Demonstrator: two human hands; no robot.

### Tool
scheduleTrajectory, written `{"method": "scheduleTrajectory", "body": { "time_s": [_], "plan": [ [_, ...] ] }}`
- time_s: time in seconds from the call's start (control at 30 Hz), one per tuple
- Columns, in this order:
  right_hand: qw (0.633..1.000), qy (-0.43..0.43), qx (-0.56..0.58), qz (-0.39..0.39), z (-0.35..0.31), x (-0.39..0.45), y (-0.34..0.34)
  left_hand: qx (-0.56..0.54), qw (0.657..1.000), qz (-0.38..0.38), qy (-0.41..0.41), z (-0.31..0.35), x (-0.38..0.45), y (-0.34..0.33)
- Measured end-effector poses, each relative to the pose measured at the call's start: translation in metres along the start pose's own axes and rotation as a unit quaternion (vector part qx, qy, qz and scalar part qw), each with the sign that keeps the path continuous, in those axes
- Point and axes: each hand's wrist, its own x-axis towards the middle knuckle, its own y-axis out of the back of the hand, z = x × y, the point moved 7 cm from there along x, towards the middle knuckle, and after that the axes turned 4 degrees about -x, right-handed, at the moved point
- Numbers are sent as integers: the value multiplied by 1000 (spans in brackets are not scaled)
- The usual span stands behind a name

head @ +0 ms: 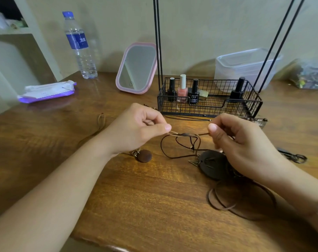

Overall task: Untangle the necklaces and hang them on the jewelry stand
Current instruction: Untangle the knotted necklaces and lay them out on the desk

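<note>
Brown and black necklace cords are knotted together (pixel 188 134) just above the wooden table (pixel 145 193). My left hand (pixel 141 130) pinches the tan cord at the left end of the knot. My right hand (pixel 240 142) pinches the dark cord at its right end, so the tangle is stretched between them. Cord loops (pixel 180 148) hang down from the knot. A round brown pendant (pixel 143 155) lies below my left hand. A larger dark oval pendant (pixel 212 165) lies under my right hand. The black wire jewelry stand (pixel 209 99) rises behind, its tall rods (pixel 158 39) bare.
The stand's basket holds several nail polish bottles (pixel 182 88). A pink-framed mirror (pixel 137 68), a water bottle (pixel 80 46) and a wipes pack (pixel 47 90) stand at the back left. A clear plastic tub (pixel 245 68) is back right. More cord coils (pixel 236 199) lie front right.
</note>
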Motion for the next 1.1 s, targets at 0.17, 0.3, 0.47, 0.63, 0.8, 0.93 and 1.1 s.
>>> {"method": "scheduleTrajectory", "body": {
  "time_s": [0.17,0.3,0.47,0.63,0.8,0.93,1.1],
  "plan": [
    [988,135,-32,72,-25,-6,7,-123,992,-13,1,5,-2,-7],
    [970,228,-83,35,-43,-15,-4,-165,986,12,6,2,0,-6],
    [971,176,-159,-9,-40,-10,-20,-82,996,25,-30,7,0,-10],
    [974,124,-189,-6,-34,-5,-24,-106,993,24,-34,10,0,-17],
    [975,102,-195,32,-32,-4,-19,-232,972,36,22,3,-1,-19],
    [982,70,-172,47,-26,-4,-17,-296,953,9,54,2,-1,-23],
    [995,56,-76,18,-20,-2,-12,-311,946,12,91,-2,-2,-23]
  ]
}}
